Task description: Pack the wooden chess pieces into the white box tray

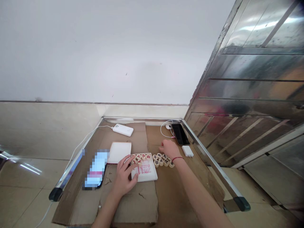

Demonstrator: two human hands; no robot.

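A shallow white box (152,176) lies on the cardboard, with a red grid drawn inside. Several round wooden Chinese chess pieces with red characters (143,156) stand in rows along its far side. My left hand (125,174) rests over the box's left edge, fingers spread, fingertips close to the nearest red pieces. Just right of the box, several pieces with black characters (161,161) sit in two rows on the cardboard. Above their far side hovers my right hand (169,148), its fingers curled in; whatever they may hold is hidden. A red cord circles the right wrist.
A white box lid (120,152) lies left of the box, near a phone with a blurred lit screen (96,169). Farther back are a white power bank (123,129) with a cable, a black phone (180,134) and a white charger (187,151). Metal rails (209,158) edge the table.
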